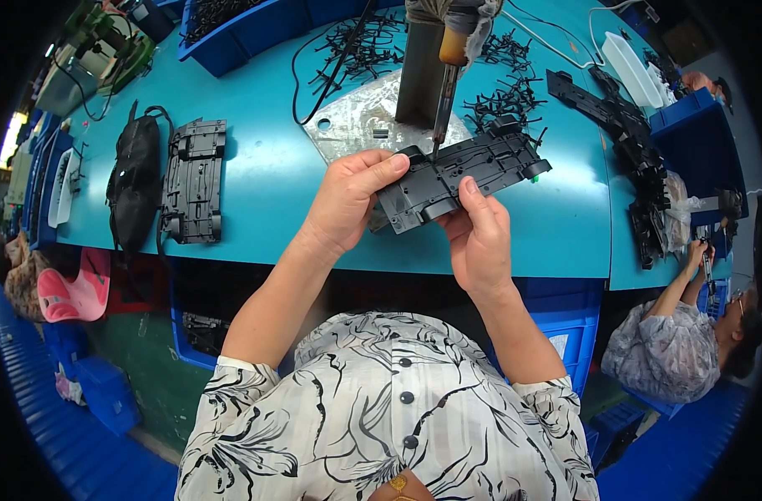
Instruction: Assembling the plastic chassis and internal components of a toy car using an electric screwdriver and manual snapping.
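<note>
Between my two hands I hold a black plastic toy-car chassis [481,165], tilted with its far right end higher. My left hand [348,192] is closed on its left end, thumb on top. My right hand [484,238] grips the near edge around the middle, thumb over the rim and fingers underneath. A soldering iron [449,75] with an orange-brown handle points down from above. Its tip meets or hovers just over the chassis beside my left thumb; contact cannot be made out. Behind it stands a metal post [418,88] on a worn metal plate [339,125].
Piles of small black parts [360,46] lie beyond the plate. A second chassis [196,182] and a black pouch [135,179] rest at left. More black chassis [627,134] line the right, near a white tray [631,71]. A co-worker [669,346] sits at right.
</note>
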A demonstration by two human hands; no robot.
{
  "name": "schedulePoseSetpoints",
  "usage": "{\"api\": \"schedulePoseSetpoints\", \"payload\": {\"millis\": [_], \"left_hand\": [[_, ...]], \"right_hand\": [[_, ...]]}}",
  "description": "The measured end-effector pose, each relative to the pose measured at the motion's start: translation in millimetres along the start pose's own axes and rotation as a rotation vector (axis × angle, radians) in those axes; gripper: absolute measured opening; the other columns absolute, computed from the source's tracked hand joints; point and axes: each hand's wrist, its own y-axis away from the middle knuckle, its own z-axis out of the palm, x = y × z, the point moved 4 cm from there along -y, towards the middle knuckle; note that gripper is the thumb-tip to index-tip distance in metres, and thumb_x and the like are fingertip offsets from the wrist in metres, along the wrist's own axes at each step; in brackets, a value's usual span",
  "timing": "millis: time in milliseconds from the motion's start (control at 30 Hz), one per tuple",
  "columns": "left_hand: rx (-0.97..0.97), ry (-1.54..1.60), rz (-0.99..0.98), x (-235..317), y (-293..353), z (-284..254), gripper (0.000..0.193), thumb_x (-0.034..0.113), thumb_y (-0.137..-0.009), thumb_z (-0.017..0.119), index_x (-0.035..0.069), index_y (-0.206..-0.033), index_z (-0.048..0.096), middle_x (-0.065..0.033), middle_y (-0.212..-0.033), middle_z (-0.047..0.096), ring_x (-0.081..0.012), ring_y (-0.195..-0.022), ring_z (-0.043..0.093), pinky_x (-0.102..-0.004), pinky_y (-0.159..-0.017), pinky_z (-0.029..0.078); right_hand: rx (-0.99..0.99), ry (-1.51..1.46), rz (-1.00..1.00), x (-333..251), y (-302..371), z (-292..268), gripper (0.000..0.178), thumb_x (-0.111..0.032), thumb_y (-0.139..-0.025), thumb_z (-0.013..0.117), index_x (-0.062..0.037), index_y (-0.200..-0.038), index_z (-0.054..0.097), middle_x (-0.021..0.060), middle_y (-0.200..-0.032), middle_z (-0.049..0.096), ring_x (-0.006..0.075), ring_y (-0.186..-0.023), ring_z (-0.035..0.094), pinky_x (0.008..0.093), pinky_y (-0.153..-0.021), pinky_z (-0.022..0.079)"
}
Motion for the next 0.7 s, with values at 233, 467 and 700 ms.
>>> {"api": "schedulePoseSetpoints", "payload": {"millis": [233,467,700], "left_hand": [[-0.009,0.002,-0.004,0.9,1.1,0.8,0.020,0.020,-0.088,0.064,0.000,-0.091,0.065,-0.0043,-0.081,0.065,-0.0088,-0.070,0.060,-0.0223,-0.065,0.050],[-0.005,0.017,0.001,0.2,0.5,-0.6,0.021,0.020,-0.088,0.064,0.000,-0.092,0.065,-0.0049,-0.081,0.065,-0.0092,-0.069,0.060,-0.0225,-0.065,0.049],[0.010,0.021,-0.001,0.8,0.3,0.1,0.021,0.020,-0.088,0.064,0.000,-0.091,0.065,-0.0052,-0.081,0.065,-0.0094,-0.069,0.060,-0.0226,-0.065,0.050]], "right_hand": [[-0.004,0.011,0.003,0.0,-0.4,-0.8,0.031,-0.024,-0.097,0.046,0.0044,-0.104,0.057,0.0115,-0.101,0.064,0.0171,-0.091,0.062,0.0337,-0.085,0.049],[0.008,0.002,0.006,0.6,-0.9,0.7,0.031,-0.024,-0.097,0.047,0.0038,-0.102,0.058,0.0114,-0.099,0.064,0.0167,-0.089,0.062,0.0331,-0.083,0.050],[0.008,-0.004,0.000,-0.7,-0.5,2.3,0.030,-0.025,-0.097,0.047,0.0032,-0.101,0.059,0.0108,-0.097,0.065,0.0165,-0.086,0.063,0.0319,-0.080,0.050]]}}
